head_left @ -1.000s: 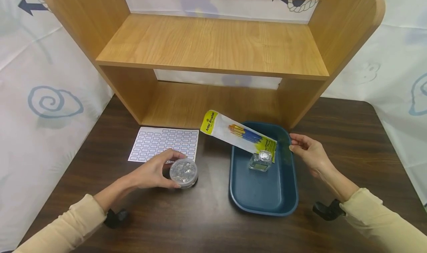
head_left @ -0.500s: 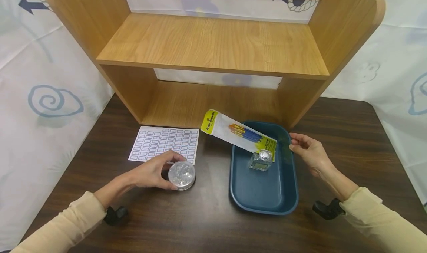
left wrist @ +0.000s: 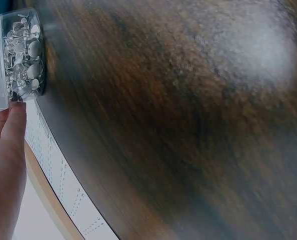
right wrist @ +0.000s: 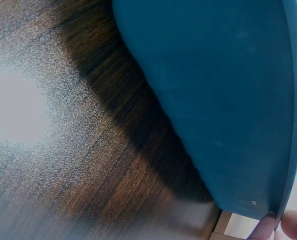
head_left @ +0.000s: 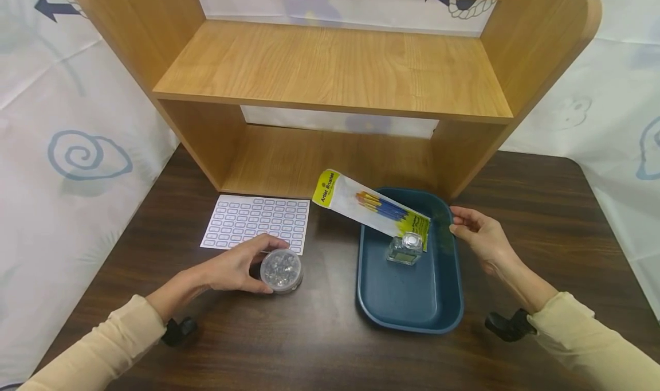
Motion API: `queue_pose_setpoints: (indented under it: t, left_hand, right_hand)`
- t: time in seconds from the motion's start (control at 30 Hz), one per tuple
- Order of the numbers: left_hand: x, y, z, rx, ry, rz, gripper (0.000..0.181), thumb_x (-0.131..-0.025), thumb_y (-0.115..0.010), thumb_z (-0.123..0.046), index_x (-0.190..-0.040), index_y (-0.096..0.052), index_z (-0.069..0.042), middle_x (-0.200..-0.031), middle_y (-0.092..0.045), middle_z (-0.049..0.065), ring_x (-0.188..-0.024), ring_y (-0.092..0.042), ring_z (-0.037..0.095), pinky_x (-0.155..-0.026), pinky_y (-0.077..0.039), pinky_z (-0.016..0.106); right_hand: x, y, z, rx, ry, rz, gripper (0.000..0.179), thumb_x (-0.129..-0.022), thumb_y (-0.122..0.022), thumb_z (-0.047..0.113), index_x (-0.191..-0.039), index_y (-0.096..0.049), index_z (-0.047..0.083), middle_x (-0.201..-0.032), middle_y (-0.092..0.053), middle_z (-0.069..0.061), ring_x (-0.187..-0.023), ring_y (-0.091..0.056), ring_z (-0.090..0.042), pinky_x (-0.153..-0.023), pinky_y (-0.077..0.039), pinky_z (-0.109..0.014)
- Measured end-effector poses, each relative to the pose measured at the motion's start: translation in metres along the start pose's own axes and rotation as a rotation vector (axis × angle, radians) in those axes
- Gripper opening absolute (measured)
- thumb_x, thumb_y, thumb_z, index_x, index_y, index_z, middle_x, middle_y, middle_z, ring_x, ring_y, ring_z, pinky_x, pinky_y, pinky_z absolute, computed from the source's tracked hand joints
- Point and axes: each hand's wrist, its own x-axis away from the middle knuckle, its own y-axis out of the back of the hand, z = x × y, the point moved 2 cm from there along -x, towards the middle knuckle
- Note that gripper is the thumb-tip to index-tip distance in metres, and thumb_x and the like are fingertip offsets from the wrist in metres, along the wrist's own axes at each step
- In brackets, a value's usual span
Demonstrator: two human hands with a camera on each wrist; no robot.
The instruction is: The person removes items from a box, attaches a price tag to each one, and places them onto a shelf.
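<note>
In the head view my left hand (head_left: 234, 265) grips a round clear tub of thumbtacks (head_left: 281, 270) between thumb and fingers, low over the table left of the tray. Silvery tack heads show through the side of the tub (left wrist: 26, 57) in the left wrist view. On the right, my right hand (head_left: 483, 237) pinches the far right rim of a blue plastic tray (head_left: 399, 311), thumb on the inner side. Inside the tray a small glass bottle with a silver cap (head_left: 405, 249) stands against a packet of artist brushes (head_left: 378, 206), which leans out over the tray's left rim.
A sheet of blue-edged labels (head_left: 258, 219) lies on the dark wood table (head_left: 319, 351), just behind my left hand. Behind everything stands a two-level wooden shelf (head_left: 335, 67), its foot close to the tray's far end.
The tub in my left hand has shifted slightly left, and its tilt has changed a little. My right hand keeps its pinch on the tray's rim; the tray stays in place.
</note>
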Motion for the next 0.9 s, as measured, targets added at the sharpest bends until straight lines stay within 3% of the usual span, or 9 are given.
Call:
queue_pose_setpoints:
  t: [0.13,0.2,0.27,0.33,0.43,0.53,0.63,0.9]
  left_hand:
    - [0.001,0.003,-0.003,-0.004,-0.007,-0.009,0.083,-0.067,-0.086,-0.020,-0.133,-0.040,0.001,-0.135,-0.045,0.014,-0.125,-0.045,0.031,-0.103,-0.039,0.040]
    - [0.001,0.007,-0.004,-0.017,0.007,-0.060,0.082,-0.067,-0.085,-0.021,-0.132,-0.042,0.004,-0.135,-0.047,0.017,-0.125,-0.046,0.032,-0.102,-0.040,0.040]
    - [0.000,0.016,-0.004,-0.037,0.043,-0.159,0.076,-0.070,-0.083,-0.019,-0.131,-0.044,0.005,-0.131,-0.051,0.020,-0.120,-0.050,0.034,-0.099,-0.043,0.040]
    - [0.000,0.027,-0.002,-0.090,0.115,-0.293,0.066,-0.076,-0.079,-0.017,-0.129,-0.047,0.005,-0.124,-0.056,0.021,-0.113,-0.055,0.034,-0.092,-0.049,0.040]
    - [0.004,0.047,0.003,-0.195,0.283,-0.487,0.055,-0.083,-0.072,-0.020,-0.129,-0.050,0.003,-0.115,-0.061,0.020,-0.102,-0.061,0.033,-0.080,-0.054,0.037]
    - [0.010,0.066,0.009,-0.290,0.437,-0.603,0.054,-0.086,-0.069,-0.024,-0.129,-0.048,0.004,-0.113,-0.062,0.023,-0.098,-0.062,0.034,-0.075,-0.054,0.038]
    - [0.016,0.079,0.016,-0.345,0.530,-0.643,0.057,-0.087,-0.068,-0.024,-0.129,-0.046,0.008,-0.115,-0.059,0.027,-0.098,-0.059,0.036,-0.077,-0.052,0.042]
    - [0.018,0.092,0.038,-0.426,0.668,-0.610,0.063,-0.084,-0.070,-0.024,-0.128,-0.043,0.013,-0.114,-0.053,0.032,-0.097,-0.052,0.040,-0.080,-0.047,0.050]
  right_hand:
    - [0.000,0.000,0.001,0.007,-0.005,0.005,0.050,-0.093,-0.055,0.005,-0.137,-0.036,-0.010,-0.096,-0.051,0.011,-0.087,-0.049,0.004,-0.076,-0.045,-0.007]
    - [0.000,0.000,0.001,0.009,-0.005,0.005,0.050,-0.093,-0.055,0.006,-0.137,-0.036,-0.010,-0.097,-0.052,0.011,-0.087,-0.049,0.004,-0.076,-0.045,-0.007]
    - [0.000,0.000,0.001,0.016,-0.002,0.003,0.050,-0.093,-0.055,0.006,-0.137,-0.037,-0.010,-0.097,-0.052,0.011,-0.087,-0.049,0.004,-0.077,-0.045,-0.007]
    - [0.000,0.001,0.000,0.025,0.002,-0.001,0.050,-0.093,-0.055,0.006,-0.137,-0.037,-0.009,-0.097,-0.052,0.011,-0.087,-0.049,0.005,-0.076,-0.044,-0.007]
    - [0.001,0.001,0.000,0.026,0.004,-0.004,0.050,-0.093,-0.055,0.006,-0.137,-0.037,-0.009,-0.097,-0.052,0.010,-0.087,-0.049,0.005,-0.076,-0.045,-0.007]
    - [0.002,0.001,-0.001,0.011,0.006,-0.003,0.050,-0.093,-0.055,0.005,-0.137,-0.037,-0.010,-0.096,-0.052,0.011,-0.087,-0.049,0.005,-0.076,-0.045,-0.007]
    - [0.002,0.001,-0.001,0.000,0.011,-0.005,0.049,-0.093,-0.055,0.004,-0.136,-0.037,-0.011,-0.095,-0.052,0.012,-0.087,-0.049,0.005,-0.076,-0.045,-0.007]
    - [0.001,0.000,0.000,-0.003,-0.003,0.000,0.050,-0.093,-0.054,0.004,-0.137,-0.036,-0.010,-0.096,-0.051,0.010,-0.087,-0.049,0.005,-0.076,-0.045,-0.007]
